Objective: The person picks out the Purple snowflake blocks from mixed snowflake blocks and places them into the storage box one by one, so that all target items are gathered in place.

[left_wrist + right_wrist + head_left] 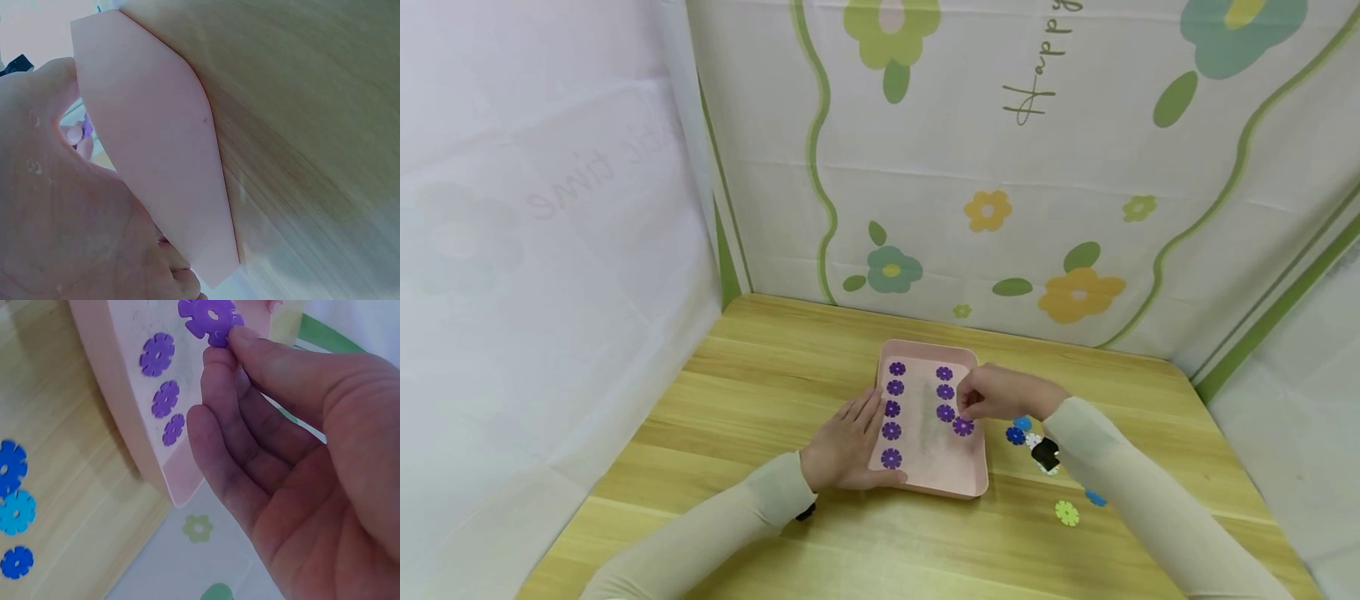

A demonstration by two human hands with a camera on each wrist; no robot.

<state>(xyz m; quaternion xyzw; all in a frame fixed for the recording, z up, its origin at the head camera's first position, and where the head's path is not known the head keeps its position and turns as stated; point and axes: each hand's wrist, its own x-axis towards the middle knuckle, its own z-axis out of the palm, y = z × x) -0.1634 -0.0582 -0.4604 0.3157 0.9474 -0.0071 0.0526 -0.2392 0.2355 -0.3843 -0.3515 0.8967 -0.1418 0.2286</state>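
A pink tray (936,475) lies on the table, with two columns of purple snowflake discs on its floor, such as a left-column disc (891,431) and a right-column disc (157,354). My left hand (847,442) rests at the tray's near-left corner, fingers along the left rim and thumb at the near edge. Up close, the left wrist view shows that hand (94,187) against the tray's outer wall (156,125). Between thumb and index finger my right hand (1000,392) pinches a purple snowflake disc (211,317), over the tray's right side.
Right of the tray lie loose blue discs (1016,435), white ones and a black piece (1045,454). A yellow-green disc (1067,512) is nearer me. Another black object (806,512) shows beside my left sleeve. Printed cloth (925,192) hangs behind the wooden table (760,383).
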